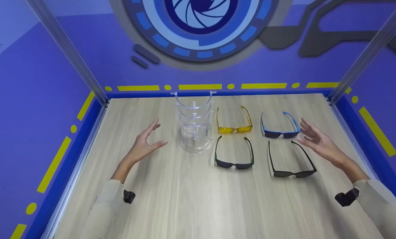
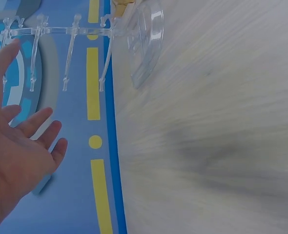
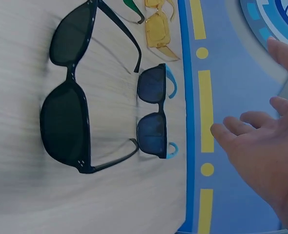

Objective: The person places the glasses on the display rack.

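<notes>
My left hand (image 1: 142, 146) is raised over the table left of a clear plastic glasses stand (image 1: 195, 146), fingers spread and holding nothing. The stand has several curved tiers, none bearing glasses. On the other side, my right hand (image 1: 319, 142) hovers beside the blue-armed sunglasses (image 1: 280, 134), its fingers relaxed and the palm bare. Below those lie black sunglasses (image 1: 294, 174). Yellow-tinted glasses (image 1: 234, 129) rest just right of the stand, with dark green-framed sunglasses (image 1: 234, 165) in front of them. All the glasses have their arms unfolded, pointing toward the back wall.
The pale wood-grain table (image 1: 198, 205) is enclosed by blue-purple panels with yellow dashes (image 1: 202, 87). Metal posts (image 1: 68, 49) rise at the back corners. A small black wrist camera (image 1: 129, 196) sits at the left cuff, another black camera (image 1: 347, 197) at the right.
</notes>
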Tool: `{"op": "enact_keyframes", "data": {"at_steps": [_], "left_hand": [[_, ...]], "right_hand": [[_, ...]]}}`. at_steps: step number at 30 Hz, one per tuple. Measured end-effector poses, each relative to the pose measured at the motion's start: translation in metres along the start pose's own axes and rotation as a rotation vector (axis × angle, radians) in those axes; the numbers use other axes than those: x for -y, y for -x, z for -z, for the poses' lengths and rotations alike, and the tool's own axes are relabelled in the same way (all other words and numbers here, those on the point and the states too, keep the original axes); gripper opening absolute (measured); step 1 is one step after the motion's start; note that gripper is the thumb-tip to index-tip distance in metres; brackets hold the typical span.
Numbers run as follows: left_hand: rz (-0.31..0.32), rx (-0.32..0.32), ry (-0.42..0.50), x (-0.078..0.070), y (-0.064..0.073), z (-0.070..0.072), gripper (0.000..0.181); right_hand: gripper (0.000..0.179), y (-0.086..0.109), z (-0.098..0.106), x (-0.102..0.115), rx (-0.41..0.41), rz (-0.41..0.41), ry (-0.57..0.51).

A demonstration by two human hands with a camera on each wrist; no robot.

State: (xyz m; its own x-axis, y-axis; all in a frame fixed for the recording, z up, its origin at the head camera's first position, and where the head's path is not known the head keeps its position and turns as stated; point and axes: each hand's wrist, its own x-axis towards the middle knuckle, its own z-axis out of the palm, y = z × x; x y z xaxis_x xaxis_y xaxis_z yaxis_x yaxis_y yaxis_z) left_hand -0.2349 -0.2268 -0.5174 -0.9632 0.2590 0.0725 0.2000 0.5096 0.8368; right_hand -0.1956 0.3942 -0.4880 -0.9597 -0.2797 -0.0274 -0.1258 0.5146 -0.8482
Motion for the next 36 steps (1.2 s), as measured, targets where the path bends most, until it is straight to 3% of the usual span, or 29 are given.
{"op": "enact_keyframes", "data": {"at_steps": [11,22,30,36], "left_hand": [[-0.043,0.040,0.072,0.004,0.004,-0.029,0.078],[-0.017,0.139,0.186,0.006,0.002,-0.061,0.068],[-0.021,0.208,0.247,0.009,-0.002,-0.086,0.063],[-0.060,0.246,0.302,0.007,-0.006,-0.112,0.052]], "right_hand": [[0.065,0.003,-0.025,-0.005,0.043,0.073,-0.169],[0.063,0.003,-0.057,-0.009,0.109,0.016,-0.261],[0.058,0.000,-0.085,-0.013,0.089,-0.002,-0.292],[0.057,0.002,-0.108,-0.009,0.091,-0.009,-0.310]]}}
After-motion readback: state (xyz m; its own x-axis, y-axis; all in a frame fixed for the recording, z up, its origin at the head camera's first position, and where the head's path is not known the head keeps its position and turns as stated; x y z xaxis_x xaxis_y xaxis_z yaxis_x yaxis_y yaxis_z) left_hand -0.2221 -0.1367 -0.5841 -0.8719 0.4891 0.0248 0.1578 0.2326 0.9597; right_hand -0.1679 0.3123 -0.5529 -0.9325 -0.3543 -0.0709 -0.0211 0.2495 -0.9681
